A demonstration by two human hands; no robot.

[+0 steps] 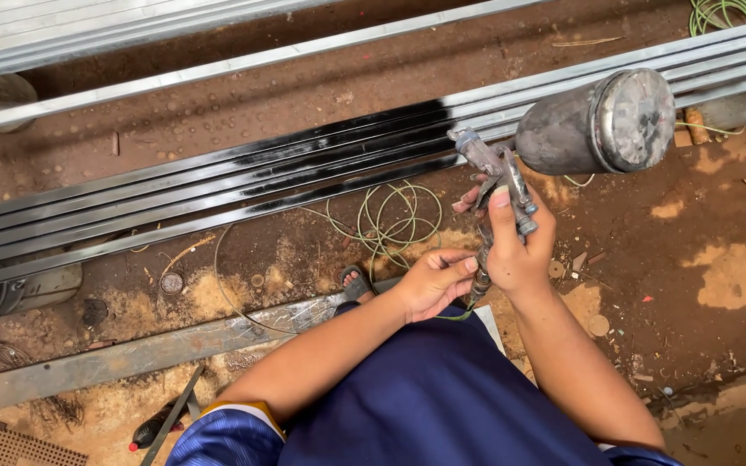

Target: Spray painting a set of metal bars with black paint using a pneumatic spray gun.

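Note:
My right hand [518, 246] grips the handle of a grimy metal spray gun [498, 173], thumb up along its back. The gun's dull grey paint cup [602, 123] sticks out to the right. My left hand [432, 280] pinches the fitting at the bottom of the gun's handle, where a thin green hose [390, 220] lies coiled on the ground nearby. The nozzle points at a row of long metal bars [218, 185] lying side by side on the dirt; their left stretch is painted black, the right stretch [718, 65] is bare grey metal.
More bare metal bars [174, 73] lie farther back. A flat steel strip [131, 354] runs along the near ground by my sandalled foot [356, 280]. A red-handled tool [153, 427] lies at the lower left. Reddish dirt with sawdust patches covers the ground.

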